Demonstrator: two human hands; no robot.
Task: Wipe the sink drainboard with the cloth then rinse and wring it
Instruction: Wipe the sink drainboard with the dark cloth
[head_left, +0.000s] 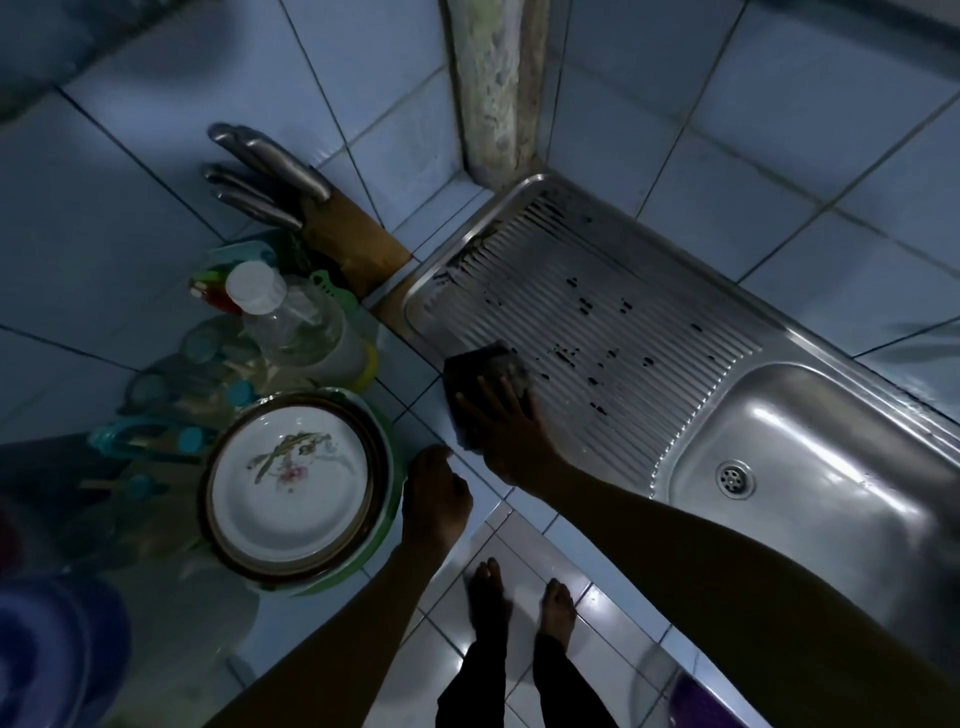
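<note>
Dark cloth (485, 376) flat on the near left corner of the drainboard (649, 332), partly over the edge onto the counter (415, 415). Right hand (511, 431) on top of the cloth, fingers spread straight, pressing down, a flat wide grip and not a pinch. Left hand (436, 493) resting on the near edge of the counter, fingers loosely bent, holding nothing.

Cloth probably soft, light and floppy, likely damp. Easy to push with a flat palm. Better to bunch up in the fingers for lifting, then grab with both hands for the twist and squeeze. Probably heavier and drippy once soaked.

Drainboard hard, shiny metal with ridges. Looks slippery. Dark spots (582, 306) dotted over the middle and a dark smear (540, 213) at the far corner, so plenty left to wipe. Ridges likely to hold dirt, so wiping along them should work best.

Sink bowl (810, 457) to the right with the drain (735, 478) at the bottom. No tap in view.

Stack of plates (291, 488) on the left, just beside the left hand, breakable. Clear bottle (291, 317) and knife block (332, 228) farther left and back, near the drainboard's far left edge. Careful of bumps there. Bare feet (519, 603) on the tiled floor below, slippy if water drips.
</note>
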